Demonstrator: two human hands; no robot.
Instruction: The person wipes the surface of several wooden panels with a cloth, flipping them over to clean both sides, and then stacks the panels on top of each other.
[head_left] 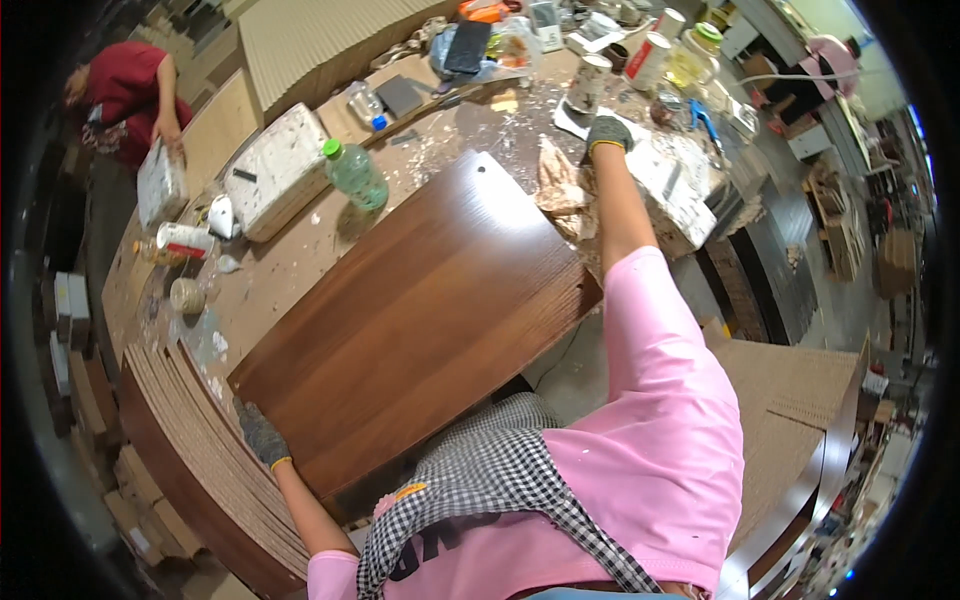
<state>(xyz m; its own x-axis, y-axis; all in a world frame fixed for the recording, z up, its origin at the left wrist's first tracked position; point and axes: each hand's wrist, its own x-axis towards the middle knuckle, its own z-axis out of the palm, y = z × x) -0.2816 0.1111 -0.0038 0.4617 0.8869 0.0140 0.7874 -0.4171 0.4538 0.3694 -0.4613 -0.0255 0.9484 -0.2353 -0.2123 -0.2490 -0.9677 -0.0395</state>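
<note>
A glossy brown wooden panel (420, 320) lies aslant on the worktable in front of me, with a small hole near its far corner. My left hand (262, 435), in a grey knit glove, holds the panel's left end at the near corner. My right hand (610, 132), gloved alike, reaches far across to the right. It is closed beside a white flat piece (572, 120) and a stained cup (590, 82); what its fingers hold is hidden. A crumpled, stained cloth (562, 185) lies just below that hand, and a paint-smeared white block (665, 190) sits to its right.
The stained worktable (290, 275) carries a green bottle (355, 175), a large white block (280, 170) and blue-handled pliers (705, 125). Stacked panels (215, 455) stand at the left. A person in red (130, 100) is at the far left; another in pink (825, 70) is far right.
</note>
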